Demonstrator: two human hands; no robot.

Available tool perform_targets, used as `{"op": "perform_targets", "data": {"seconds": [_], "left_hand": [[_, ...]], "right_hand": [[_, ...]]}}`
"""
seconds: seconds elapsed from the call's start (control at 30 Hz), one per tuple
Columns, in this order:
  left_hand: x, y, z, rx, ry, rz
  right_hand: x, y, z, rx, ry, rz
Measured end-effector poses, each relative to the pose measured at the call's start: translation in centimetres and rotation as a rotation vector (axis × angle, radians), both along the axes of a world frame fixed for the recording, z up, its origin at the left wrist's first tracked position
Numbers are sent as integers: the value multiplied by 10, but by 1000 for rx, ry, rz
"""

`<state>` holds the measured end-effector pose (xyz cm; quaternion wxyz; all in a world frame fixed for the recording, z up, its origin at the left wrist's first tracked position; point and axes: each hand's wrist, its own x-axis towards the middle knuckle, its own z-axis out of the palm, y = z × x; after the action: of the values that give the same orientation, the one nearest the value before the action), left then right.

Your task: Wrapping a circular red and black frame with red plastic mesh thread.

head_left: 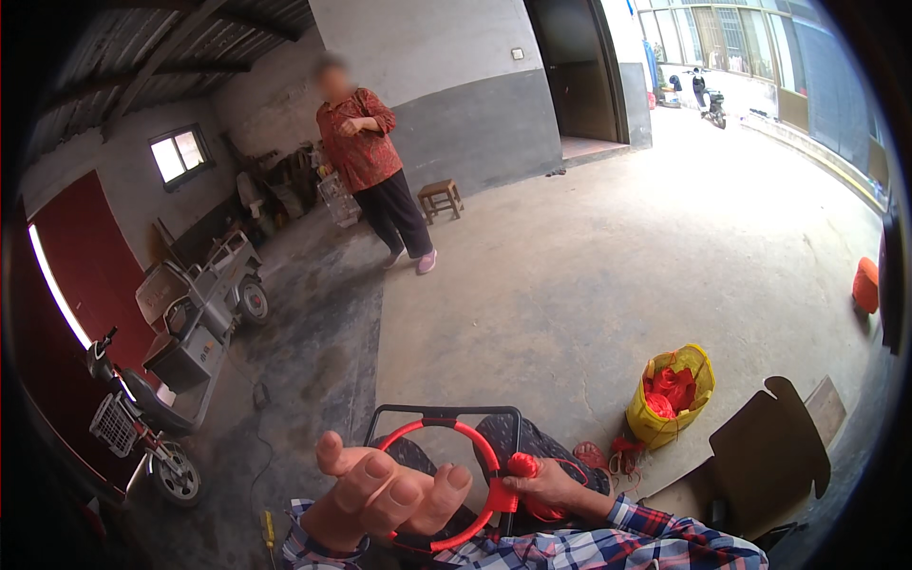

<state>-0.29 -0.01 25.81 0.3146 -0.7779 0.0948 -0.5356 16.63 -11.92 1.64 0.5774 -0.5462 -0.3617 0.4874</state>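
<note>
Above my lap is a round hoop, mostly red with black sections showing, against a black rectangular frame. My left hand is raised close in front of the hoop's left side, fingers apart and loosely bent, with nothing visible in it. It hides part of the hoop. At the hoop's right side, my right hand is closed around a small wound bundle of red cord. A wide red wrap covers the hoop beside that hand. Loose red strands trail below and right of it.
A yellow bag of red material stands right of my knees, near an open cardboard box. A screwdriver-like yellow tool lies lower left. Left are a three-wheeled vehicle and a scooter. A person stands ahead near a wooden stool.
</note>
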Motion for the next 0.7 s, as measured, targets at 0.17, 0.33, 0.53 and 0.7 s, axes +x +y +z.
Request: {"op": "perform_targets", "data": {"seconds": [0.17, 0.33, 0.53, 0.7], "left_hand": [[-3, 3, 1, 45, -9, 33], [21, 16, 74, -632, -508, -415], [-14, -1, 88, 47, -627, -554], [-14, -4, 67, -229, -625, -342]], "right_hand": [[-4, -1, 5, 14, 20, -3], [5, 3, -19, 50, 31, -6], [-1, 0, 5, 42, -24, 1], [0, 1, 2, -4, -74, 8]]}}
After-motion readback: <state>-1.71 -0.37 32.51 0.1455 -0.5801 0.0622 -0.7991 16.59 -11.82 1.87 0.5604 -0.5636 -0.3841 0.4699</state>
